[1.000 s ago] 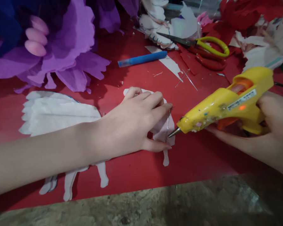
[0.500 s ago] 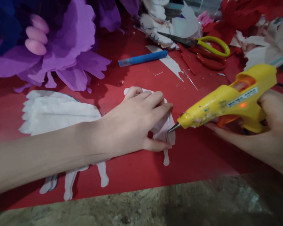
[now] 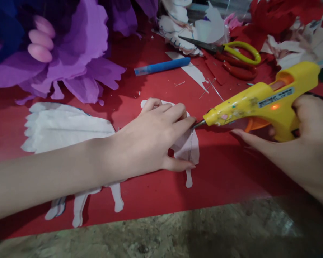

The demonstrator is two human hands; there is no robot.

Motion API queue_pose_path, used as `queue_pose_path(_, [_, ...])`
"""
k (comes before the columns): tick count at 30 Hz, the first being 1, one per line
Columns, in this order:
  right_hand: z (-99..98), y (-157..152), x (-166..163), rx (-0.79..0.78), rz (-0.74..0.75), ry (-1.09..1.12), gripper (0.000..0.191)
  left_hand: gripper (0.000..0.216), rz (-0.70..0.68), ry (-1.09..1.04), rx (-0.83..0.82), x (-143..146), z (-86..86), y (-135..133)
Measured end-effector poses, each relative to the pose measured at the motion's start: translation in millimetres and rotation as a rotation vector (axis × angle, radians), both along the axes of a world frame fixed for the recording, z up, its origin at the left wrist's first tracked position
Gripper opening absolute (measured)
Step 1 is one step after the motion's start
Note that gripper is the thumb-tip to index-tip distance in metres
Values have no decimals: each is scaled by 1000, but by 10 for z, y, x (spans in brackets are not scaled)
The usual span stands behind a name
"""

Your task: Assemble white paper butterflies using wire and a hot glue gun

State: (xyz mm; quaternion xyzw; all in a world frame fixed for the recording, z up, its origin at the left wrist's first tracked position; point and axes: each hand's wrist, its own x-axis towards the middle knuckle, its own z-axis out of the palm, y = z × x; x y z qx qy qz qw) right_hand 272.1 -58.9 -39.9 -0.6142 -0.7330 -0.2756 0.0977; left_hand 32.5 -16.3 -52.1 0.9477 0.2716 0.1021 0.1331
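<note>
My left hand (image 3: 158, 138) lies spread over a small white cutout (image 3: 191, 147), pressing it down on the red sheet. Its index finger and thumb straddle a thin, shiny line of what looks like glue along the cutout. My right hand (image 3: 304, 150) grips a yellow hot glue gun (image 3: 258, 100) with an orange trigger and a lit orange light. The metal nozzle is at the cutout's right edge, close to my left index fingertip. A larger white cutout (image 3: 67, 130) with a scalloped end and leg-like strips lies partly under my left forearm.
A red sheet (image 3: 156, 193) covers the work surface. Behind lie a blue pen (image 3: 163, 67), scissors (image 3: 240, 52) with yellow and red handles, and white and red scraps. Large purple petals (image 3: 78, 50) with pink oval pieces stand at the upper left.
The glue gun and my right hand have shifted up, bringing the nozzle from the lower part of the cutout to near my left index fingertip. My left hand stays in place.
</note>
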Motion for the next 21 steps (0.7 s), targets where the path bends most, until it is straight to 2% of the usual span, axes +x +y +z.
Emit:
queue_pose_path(6, [-7,-76,56,8,131,-62,57,59,-1,-2,-17,10,-11,7])
queue_pose_path(11, [7,-108,22,-13,155,-85,52,55,4,-17,-25,8,-12,9])
queue_pose_path(13, [1,-101,15,6,121,-64,54,58,3,-11,-8,7,-18,9])
queue_pose_path(18, [9,-88,11,-33,-76,-4,66,60,-5,-17,18,4,-30,9])
queue_pose_path(21, [25,-99,3,-41,-110,2,69,57,-3,-15,22,1,-27,7])
